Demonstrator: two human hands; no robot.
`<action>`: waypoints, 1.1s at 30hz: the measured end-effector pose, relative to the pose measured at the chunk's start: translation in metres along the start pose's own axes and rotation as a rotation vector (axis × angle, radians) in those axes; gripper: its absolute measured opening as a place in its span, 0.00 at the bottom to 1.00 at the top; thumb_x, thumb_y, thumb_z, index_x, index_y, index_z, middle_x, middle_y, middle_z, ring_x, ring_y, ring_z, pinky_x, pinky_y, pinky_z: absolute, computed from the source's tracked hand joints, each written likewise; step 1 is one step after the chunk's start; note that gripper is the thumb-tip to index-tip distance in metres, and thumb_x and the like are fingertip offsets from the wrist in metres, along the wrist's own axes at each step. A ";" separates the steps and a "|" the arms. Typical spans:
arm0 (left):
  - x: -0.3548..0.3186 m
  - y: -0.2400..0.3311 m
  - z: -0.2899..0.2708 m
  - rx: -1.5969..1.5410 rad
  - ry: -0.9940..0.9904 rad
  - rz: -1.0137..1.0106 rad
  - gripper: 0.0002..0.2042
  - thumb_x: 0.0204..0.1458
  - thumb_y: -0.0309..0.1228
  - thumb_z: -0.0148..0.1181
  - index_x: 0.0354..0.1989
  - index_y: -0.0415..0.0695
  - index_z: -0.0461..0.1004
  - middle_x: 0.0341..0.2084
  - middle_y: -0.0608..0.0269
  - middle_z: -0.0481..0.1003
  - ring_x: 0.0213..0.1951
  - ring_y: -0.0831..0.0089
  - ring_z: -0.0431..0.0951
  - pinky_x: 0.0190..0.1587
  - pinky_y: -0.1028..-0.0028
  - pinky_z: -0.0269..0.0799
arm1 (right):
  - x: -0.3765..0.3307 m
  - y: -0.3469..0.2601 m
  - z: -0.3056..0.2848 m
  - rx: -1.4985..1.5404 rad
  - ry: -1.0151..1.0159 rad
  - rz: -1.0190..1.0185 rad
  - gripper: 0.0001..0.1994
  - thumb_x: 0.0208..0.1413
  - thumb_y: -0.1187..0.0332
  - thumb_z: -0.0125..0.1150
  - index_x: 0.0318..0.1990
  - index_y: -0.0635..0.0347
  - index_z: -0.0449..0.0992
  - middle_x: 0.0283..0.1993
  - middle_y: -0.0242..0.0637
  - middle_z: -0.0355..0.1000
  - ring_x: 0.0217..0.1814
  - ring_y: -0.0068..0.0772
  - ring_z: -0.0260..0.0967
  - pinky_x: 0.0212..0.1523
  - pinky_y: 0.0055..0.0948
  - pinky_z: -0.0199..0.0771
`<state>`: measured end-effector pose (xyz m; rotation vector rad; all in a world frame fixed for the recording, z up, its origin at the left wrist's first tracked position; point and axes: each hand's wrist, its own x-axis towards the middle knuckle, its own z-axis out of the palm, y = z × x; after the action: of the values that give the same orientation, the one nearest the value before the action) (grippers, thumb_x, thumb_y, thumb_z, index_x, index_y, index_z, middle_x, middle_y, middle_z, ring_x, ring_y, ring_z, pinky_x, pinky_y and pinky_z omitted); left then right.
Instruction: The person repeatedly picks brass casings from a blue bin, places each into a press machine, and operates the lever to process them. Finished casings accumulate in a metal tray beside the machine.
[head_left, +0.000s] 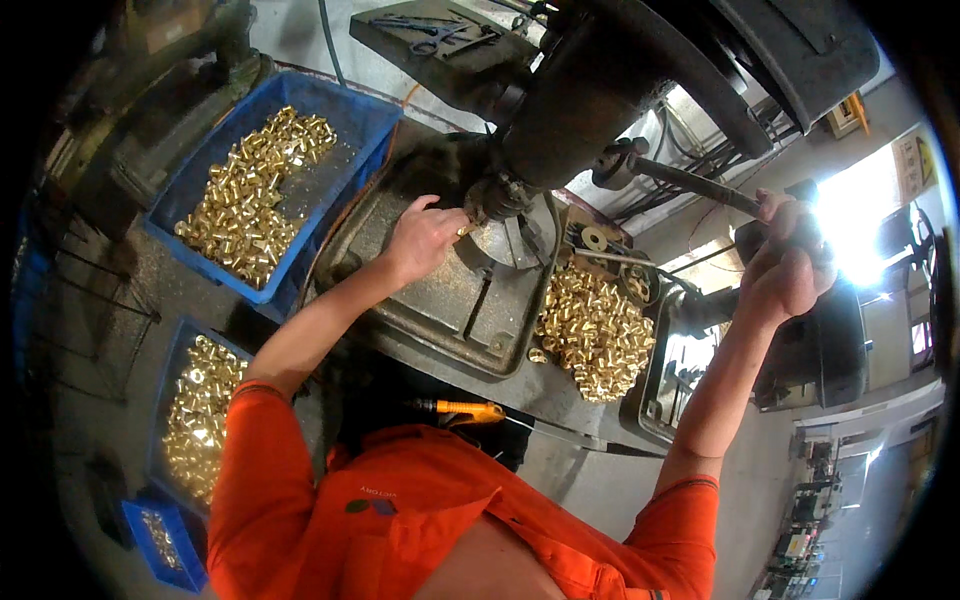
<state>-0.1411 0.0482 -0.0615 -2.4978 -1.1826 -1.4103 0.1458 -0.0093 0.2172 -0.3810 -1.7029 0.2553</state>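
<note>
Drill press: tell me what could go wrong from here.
1. The left hand is bare and right by the chuck; if that is turning, it could catch the hand.
2. The right hand is on the lever; moving it too soon might bring the tool down on the left hand.
3. The brass pieces lie loosely heaped near the front edge of the bench, so a knock could send some to the floor.

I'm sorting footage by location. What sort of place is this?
Probably a metalworking shop: the right hand is at the lever of a drill-press-like machine, a pile of small brass-coloured parts lies beside it, and a blue bin at left holds more.
</note>
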 end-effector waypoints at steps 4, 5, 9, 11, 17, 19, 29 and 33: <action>-0.001 -0.009 0.002 0.003 0.006 0.109 0.14 0.37 0.24 0.62 0.36 0.42 0.72 0.34 0.58 0.76 0.36 0.65 0.76 0.51 0.61 0.63 | -0.014 -0.007 0.020 -0.013 0.086 -0.033 0.12 0.25 0.82 0.36 0.23 0.58 0.53 0.18 0.40 0.56 0.25 0.43 0.62 0.43 0.51 0.65; -0.001 -0.012 0.002 -0.001 -0.022 0.106 0.13 0.37 0.24 0.62 0.36 0.42 0.72 0.34 0.58 0.76 0.36 0.65 0.76 0.51 0.61 0.63 | -0.021 -0.008 0.024 -0.032 0.096 -0.053 0.11 0.27 0.82 0.38 0.23 0.57 0.53 0.18 0.40 0.56 0.24 0.43 0.62 0.42 0.51 0.65; 0.002 -0.018 0.002 -0.039 -0.067 0.130 0.11 0.39 0.24 0.59 0.35 0.43 0.72 0.34 0.59 0.75 0.35 0.66 0.76 0.53 0.61 0.60 | -0.066 -0.011 0.032 -0.095 0.022 -0.179 0.16 0.45 0.65 0.58 0.24 0.53 0.53 0.20 0.32 0.54 0.26 0.35 0.57 0.40 0.44 0.61; 0.001 -0.020 0.005 -0.052 -0.055 0.141 0.11 0.40 0.24 0.58 0.35 0.43 0.72 0.34 0.60 0.75 0.34 0.66 0.76 0.53 0.62 0.59 | -0.088 -0.013 0.036 -0.120 0.016 -0.184 0.18 0.45 0.62 0.61 0.23 0.52 0.52 0.20 0.30 0.53 0.25 0.32 0.55 0.37 0.41 0.59; 0.001 -0.020 0.004 -0.031 -0.058 0.150 0.11 0.40 0.24 0.58 0.35 0.43 0.72 0.32 0.60 0.75 0.34 0.66 0.76 0.52 0.62 0.61 | -0.141 -0.006 0.049 -0.159 0.049 -0.244 0.20 0.45 0.60 0.63 0.18 0.56 0.56 0.19 0.33 0.59 0.25 0.40 0.65 0.42 0.50 0.63; 0.002 -0.021 0.002 -0.024 -0.041 0.164 0.11 0.40 0.25 0.57 0.35 0.43 0.72 0.31 0.61 0.75 0.34 0.66 0.76 0.52 0.62 0.61 | -0.154 -0.006 0.049 -0.222 0.045 -0.219 0.20 0.47 0.58 0.61 0.19 0.56 0.56 0.19 0.33 0.58 0.25 0.39 0.65 0.46 0.53 0.62; 0.010 -0.011 0.003 -0.044 -0.026 0.158 0.08 0.38 0.25 0.61 0.29 0.42 0.73 0.26 0.61 0.75 0.31 0.64 0.75 0.48 0.60 0.66 | -0.144 -0.002 0.043 -0.222 0.025 -0.359 0.20 0.49 0.55 0.59 0.22 0.58 0.57 0.18 0.35 0.61 0.26 0.41 0.69 0.42 0.52 0.66; 0.013 -0.012 0.003 -0.075 -0.050 0.143 0.10 0.37 0.26 0.63 0.31 0.40 0.73 0.29 0.58 0.76 0.34 0.64 0.76 0.48 0.60 0.66 | -0.075 -0.012 0.024 -0.211 -0.064 -0.277 0.11 0.45 0.68 0.52 0.22 0.59 0.55 0.22 0.40 0.64 0.27 0.35 0.67 0.37 0.40 0.65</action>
<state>-0.1428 0.0654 -0.0577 -2.6226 -0.9529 -1.3890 0.1313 -0.0485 0.1495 -0.2889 -1.8280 -0.1169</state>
